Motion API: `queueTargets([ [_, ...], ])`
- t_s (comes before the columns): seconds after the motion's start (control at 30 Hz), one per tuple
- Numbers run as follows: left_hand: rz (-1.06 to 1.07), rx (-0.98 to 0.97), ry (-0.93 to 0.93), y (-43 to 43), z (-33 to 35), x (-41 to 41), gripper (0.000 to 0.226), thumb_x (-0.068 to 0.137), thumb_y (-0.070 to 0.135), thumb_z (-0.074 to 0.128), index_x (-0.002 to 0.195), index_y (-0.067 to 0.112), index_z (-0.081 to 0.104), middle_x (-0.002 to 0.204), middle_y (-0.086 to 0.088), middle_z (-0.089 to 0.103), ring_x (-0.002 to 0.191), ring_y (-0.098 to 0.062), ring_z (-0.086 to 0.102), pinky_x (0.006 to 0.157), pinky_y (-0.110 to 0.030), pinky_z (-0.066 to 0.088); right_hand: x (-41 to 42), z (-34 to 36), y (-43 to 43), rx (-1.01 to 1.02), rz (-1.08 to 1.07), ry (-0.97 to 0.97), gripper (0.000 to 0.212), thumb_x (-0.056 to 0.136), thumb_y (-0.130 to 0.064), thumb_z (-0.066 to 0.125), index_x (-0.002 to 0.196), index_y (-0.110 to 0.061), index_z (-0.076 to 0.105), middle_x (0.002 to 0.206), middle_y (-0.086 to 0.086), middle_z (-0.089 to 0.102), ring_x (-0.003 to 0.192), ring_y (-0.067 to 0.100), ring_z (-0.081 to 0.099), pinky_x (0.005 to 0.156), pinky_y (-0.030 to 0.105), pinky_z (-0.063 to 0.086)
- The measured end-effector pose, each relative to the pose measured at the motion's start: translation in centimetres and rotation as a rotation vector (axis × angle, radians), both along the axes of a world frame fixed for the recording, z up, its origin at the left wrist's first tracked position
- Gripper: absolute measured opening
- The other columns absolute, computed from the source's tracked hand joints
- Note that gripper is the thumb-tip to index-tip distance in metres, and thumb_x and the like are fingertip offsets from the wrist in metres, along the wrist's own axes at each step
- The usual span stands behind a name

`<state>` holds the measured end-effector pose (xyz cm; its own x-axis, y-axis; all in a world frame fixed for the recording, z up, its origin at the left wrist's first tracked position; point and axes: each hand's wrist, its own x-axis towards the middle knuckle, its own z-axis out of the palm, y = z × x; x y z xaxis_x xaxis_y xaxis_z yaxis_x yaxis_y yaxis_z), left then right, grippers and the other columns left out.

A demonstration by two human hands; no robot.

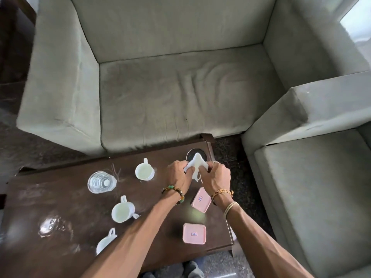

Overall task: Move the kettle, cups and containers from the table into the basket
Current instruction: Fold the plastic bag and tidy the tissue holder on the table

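The left hand [178, 173] and right hand [216, 177] each pinch a crumpled white cloth [195, 166] in curled fingers over the bench's [60, 197] far right corner, above a dark round disc [189, 154]. Standing on the bench: two pink lidded containers [194, 233] along its right side, three white cups [121, 211] down its middle, and a clear glass vessel [101, 182] toward its left.

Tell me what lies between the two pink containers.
In the head view, only bare table with a pale glare patch lies between the far pink container and the near pink container.
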<state>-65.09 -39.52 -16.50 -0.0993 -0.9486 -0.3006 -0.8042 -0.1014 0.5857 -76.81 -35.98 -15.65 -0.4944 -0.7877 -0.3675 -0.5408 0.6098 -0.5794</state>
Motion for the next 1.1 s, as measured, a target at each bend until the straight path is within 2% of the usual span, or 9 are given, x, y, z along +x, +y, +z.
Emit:
queueTargets([
  [0.07,-0.017,-0.023,-0.031,-1.3,-1.4,-0.7,0.029,0.085,0.036,0.061,0.064,0.019,0.05,0.07,0.003,0.05,0.065,-0.019,0.044,0.052,-0.03,0.016,-0.8,-1.6,-1.4,-0.004,-0.021,0.003,0.028,0.084,-0.026,0.059,0.063,-0.008,0.061,0.056,-0.001,0.059,0.054,0.017,0.051,0.051,0.028,0.034],
  [0.17,-0.029,-0.06,-0.036,-3.4,-3.2,-1.7,0.02,0.086,0.036,0.06,0.075,0.019,0.062,0.073,0.005,0.049,0.066,-0.015,0.042,0.048,-0.023,0.018,-1.7,-3.6,-3.3,-0.042,-0.037,0.02,0.028,0.086,-0.028,0.059,0.06,-0.017,0.06,0.056,-0.009,0.054,0.05,0.006,0.045,0.046,0.013,0.028],
  [0.27,-0.027,-0.074,-0.022,-4.9,-5.4,-2.6,0.018,0.087,0.033,0.061,0.08,0.018,0.066,0.075,0.004,0.052,0.068,-0.017,0.047,0.055,-0.023,0.023,-2.1,-5.7,-4.8,-0.071,-0.046,0.014,0.02,0.089,-0.03,0.06,0.073,-0.021,0.07,0.067,-0.01,0.058,0.055,0.008,0.046,0.048,0.008,0.028],
  [0.37,-0.046,-0.087,0.006,-5.5,-8.0,-3.0,0.016,0.088,0.03,0.061,0.084,0.017,0.069,0.076,0.004,0.053,0.07,-0.018,0.052,0.058,-0.025,0.03,-2.3,-8.0,-5.7,-0.069,-0.047,0.025,0.017,0.09,-0.032,0.06,0.09,-0.026,0.076,0.076,-0.006,0.066,0.059,0.008,0.047,0.053,0.019,0.031],
  [0.5,-0.075,-0.12,-0.051,-5.4,-11.0,-2.9,0.016,0.09,0.032,0.058,0.093,0.022,0.07,0.087,0.002,0.062,0.077,-0.019,0.058,0.059,-0.027,0.043,-2.5,-10.7,-5.7,-0.065,-0.029,0.035,0.018,0.091,-0.032,0.06,0.095,-0.026,0.077,0.083,0.0,0.069,0.067,0.015,0.055,0.054,0.023,0.036],
  [0.6,-0.12,-0.21,-0.15,-5.4,-12.3,-2.6,0.012,0.089,0.029,0.06,0.092,0.023,0.07,0.089,0.002,0.064,0.083,-0.022,0.057,0.062,-0.032,0.052,-2.5,-12.3,-5.4,-0.063,0.046,0.108,0.021,0.093,-0.032,0.059,0.098,-0.022,0.077,0.095,0.007,0.064,0.088,0.028,0.057,0.076,0.036,0.047],
  [0.67,-0.14,-0.26,-0.15,-5.3,-12.9,-2.5,0.009,0.085,0.026,0.064,0.089,0.022,0.071,0.088,0.002,0.062,0.084,-0.023,0.055,0.059,-0.032,0.051,-2.4,-13.1,-5.4,-0.051,0.08,0.155,0.024,0.094,-0.033,0.057,0.098,-0.019,0.076,0.101,0.008,0.06,0.092,0.028,0.051,0.082,0.038,0.044],
  [0.9,-0.087,-0.259,-0.1,-5.0,-12.9,-2.4,0.01,0.084,0.033,0.067,0.089,0.024,0.069,0.094,0.005,0.049,0.088,-0.017,0.049,0.054,-0.026,0.046,-2.1,-13.0,-5.4,-0.052,0.004,0.225,0.031,0.091,-0.04,0.062,0.1,-0.014,0.076,0.113,0.004,0.055,0.097,0.026,0.045,0.084,0.038,0.038],
  [1.1,-0.071,-0.259,-0.105,-5.7,-13.2,-2.2,0.009,0.083,0.034,0.066,0.084,0.025,0.068,0.095,0.006,0.047,0.088,-0.016,0.047,0.056,-0.024,0.04,-2.4,-13.1,-5.9,-0.021,0.018,0.227,0.027,0.091,-0.039,0.064,0.102,-0.018,0.076,0.139,0.002,0.048,0.122,0.031,0.04,0.098,0.046,0.034],
])
